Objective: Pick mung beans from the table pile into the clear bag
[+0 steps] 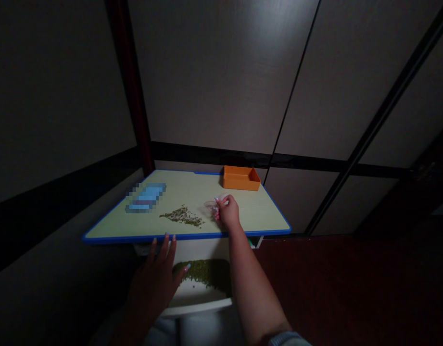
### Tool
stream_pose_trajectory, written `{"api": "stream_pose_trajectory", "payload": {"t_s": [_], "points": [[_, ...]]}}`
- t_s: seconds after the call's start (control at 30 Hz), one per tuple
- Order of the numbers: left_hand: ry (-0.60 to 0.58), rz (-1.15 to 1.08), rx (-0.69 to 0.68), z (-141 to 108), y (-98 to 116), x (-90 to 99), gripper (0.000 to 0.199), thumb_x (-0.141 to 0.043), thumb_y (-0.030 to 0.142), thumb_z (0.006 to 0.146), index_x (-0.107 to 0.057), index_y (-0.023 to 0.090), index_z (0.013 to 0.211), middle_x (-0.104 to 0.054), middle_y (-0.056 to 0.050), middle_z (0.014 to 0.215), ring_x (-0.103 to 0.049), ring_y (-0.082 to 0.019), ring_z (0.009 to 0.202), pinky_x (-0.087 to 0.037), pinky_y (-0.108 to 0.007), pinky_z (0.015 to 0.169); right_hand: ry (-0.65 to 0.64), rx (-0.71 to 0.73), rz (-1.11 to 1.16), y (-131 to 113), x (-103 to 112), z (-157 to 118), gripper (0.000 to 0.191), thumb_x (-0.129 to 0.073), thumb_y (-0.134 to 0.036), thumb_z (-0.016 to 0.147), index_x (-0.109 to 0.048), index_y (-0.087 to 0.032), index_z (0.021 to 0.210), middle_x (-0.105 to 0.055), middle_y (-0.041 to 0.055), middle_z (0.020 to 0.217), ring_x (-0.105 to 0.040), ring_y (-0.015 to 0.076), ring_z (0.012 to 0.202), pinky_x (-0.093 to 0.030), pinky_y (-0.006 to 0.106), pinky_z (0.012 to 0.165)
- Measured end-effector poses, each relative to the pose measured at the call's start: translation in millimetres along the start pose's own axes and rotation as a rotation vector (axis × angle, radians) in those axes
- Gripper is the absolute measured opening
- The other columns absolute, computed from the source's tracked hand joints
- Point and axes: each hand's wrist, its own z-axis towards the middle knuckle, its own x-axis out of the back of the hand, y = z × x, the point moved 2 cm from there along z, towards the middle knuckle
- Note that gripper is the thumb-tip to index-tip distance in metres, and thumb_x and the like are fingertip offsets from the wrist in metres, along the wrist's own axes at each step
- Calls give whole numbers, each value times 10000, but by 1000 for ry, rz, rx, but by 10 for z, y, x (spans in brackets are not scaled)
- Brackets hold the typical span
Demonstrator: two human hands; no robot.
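The person's right hand (230,212) works above the right half of the desk (192,185), nearer the front edge than the back. Its grip is nearly closed, thumb and forefinger pressed together, pinching one clear plastic bag (209,205). The bag lies to the left of the fingers, over the desk; small pink bits (216,214) show at it, too blurred to count, and whether they are inside cannot be told.

The left hand (152,278) has its grip spread wide, fingers apart and holding nothing. Its fingertips reach the front edge, left of the middle; whether they touch the desk cannot be told.

One loose scatter of green grains (183,216) lies between the bag and the left edge, close to the front edge, its grains too many to count. A second mass of grains (207,271) fills the back of one white tray (203,305) below the front edge, between the two forearms.

One orange box (241,182), open on top, stands at the back right corner. One pixelated flat object (147,198) lies along the left edge, well apart from both hands.
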Motion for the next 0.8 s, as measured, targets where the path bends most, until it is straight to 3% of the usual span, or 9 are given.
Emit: {"api": "stream_pose_trajectory", "payload": {"t_s": [0.17, 0.3, 0.37, 0.6, 0.8], "points": [[-22, 12, 5, -14, 40, 79, 685, -351, 519, 859, -327, 141, 1430, -297, -89, 1544, -196, -330, 1441, -448, -463, 976, 46, 1, -229, -45, 97, -4, 228, -569, -360, 827, -384, -241, 763, -455, -98, 453, -496, 128, 383, -326, 204, 395], [-13, -6, 0, -17, 49, 102, 675, -345, 517, 865, -334, 143, 1427, -296, -81, 1545, -207, -324, 1438, -435, -441, 998, 220, 87, -554, -117, 149, -4, 253, -616, -344, 816, -431, -222, 693, -547, -24, 587, -509, 132, 539, -302, 224, 489], [-18, -8, 4, -13, 43, 93, 686, -345, 520, 863, -327, 133, 1429, -296, -88, 1544, -206, -322, 1439, -444, -433, 987, 247, 90, -630, -140, 157, -8, 271, -596, -394, 837, -465, -218, 677, -570, 6, 610, -500, 144, 552, -283, 244, 500], [-69, 7, 18, -9, 53, 120, 666, -301, 498, 878, -296, 143, 1442, -244, -84, 1564, -191, -331, 1443, -472, -462, 937, 148, 116, -658, -157, 138, -41, 421, -427, -486, 926, -550, -212, 631, -578, 22, 568, -479, 139, 521, -264, 251, 502], [-55, 11, 12, -5, 56, 111, 668, -318, 502, 873, -313, 140, 1435, -262, -82, 1557, -195, -332, 1441, -464, -463, 951, -47, 181, -814, -168, 43, -70, 354, -515, -455, 897, -603, -206, 662, -629, 33, 651, -487, 130, 572, -255, 246, 527]]}}
